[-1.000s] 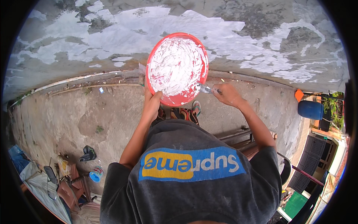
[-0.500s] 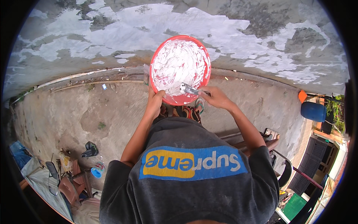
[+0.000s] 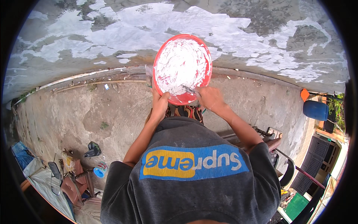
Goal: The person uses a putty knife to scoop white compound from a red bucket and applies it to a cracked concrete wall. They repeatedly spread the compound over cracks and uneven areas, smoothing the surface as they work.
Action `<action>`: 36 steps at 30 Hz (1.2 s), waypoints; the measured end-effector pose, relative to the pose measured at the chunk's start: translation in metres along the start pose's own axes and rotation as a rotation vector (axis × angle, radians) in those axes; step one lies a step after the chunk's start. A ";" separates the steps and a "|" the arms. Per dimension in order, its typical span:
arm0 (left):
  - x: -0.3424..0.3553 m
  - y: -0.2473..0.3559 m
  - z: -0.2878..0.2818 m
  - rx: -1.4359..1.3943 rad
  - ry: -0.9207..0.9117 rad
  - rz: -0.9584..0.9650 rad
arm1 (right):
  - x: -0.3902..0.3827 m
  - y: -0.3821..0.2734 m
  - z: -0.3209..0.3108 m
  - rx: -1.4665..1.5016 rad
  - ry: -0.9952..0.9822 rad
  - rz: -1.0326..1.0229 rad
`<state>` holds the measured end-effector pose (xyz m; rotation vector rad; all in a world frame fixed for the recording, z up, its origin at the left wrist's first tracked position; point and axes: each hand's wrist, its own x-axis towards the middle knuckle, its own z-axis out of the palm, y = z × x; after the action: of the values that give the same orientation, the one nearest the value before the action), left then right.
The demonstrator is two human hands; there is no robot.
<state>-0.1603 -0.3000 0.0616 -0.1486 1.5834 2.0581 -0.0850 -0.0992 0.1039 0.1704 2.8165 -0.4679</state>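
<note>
A shallow red basin smeared inside with thick white paste is held up in front of my torso. My left hand grips its lower left rim, thumb over the edge. A flat blade pokes out beside the basin's left side above that hand; its handle is mostly hidden. My right hand is closed on a metal putty knife, whose tip sits in the paste near the basin's lower part.
A grey wall with white patches crosses the top, above concrete ground. A blue drum stands at right. At lower left are a brown chair, tarps, a black bag and a small bucket.
My right hand has moved left and inward, bringing the putty knife from the basin's right rim into the paste. The basin has shifted slightly right in view, with my left hand still on it.
</note>
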 end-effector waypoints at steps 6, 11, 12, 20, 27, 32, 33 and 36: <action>0.004 -0.012 -0.013 0.024 0.009 -0.018 | -0.002 -0.014 0.000 0.271 0.012 -0.003; -0.002 -0.011 -0.015 0.014 0.005 -0.026 | 0.009 -0.013 0.003 0.233 0.166 0.052; -0.004 -0.008 -0.014 0.002 -0.007 -0.036 | 0.009 -0.015 0.004 0.174 0.154 0.052; -0.008 -0.011 -0.016 0.005 -0.061 -0.056 | 0.007 -0.033 0.004 0.060 0.033 -0.102; -0.010 -0.021 -0.017 -0.020 -0.003 0.008 | 0.002 -0.034 -0.007 0.244 0.106 -0.031; -0.011 -0.018 -0.018 -0.021 -0.023 -0.046 | 0.004 -0.042 0.003 0.158 0.135 -0.088; -0.011 -0.019 -0.019 0.000 -0.023 -0.063 | 0.004 -0.042 0.002 0.173 0.125 -0.105; -0.010 -0.022 -0.025 -0.010 -0.062 -0.101 | 0.006 -0.041 -0.003 0.254 0.076 -0.096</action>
<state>-0.1469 -0.3225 0.0385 -0.1637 1.4979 1.9743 -0.0981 -0.1360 0.1172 0.1065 2.8390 -0.8587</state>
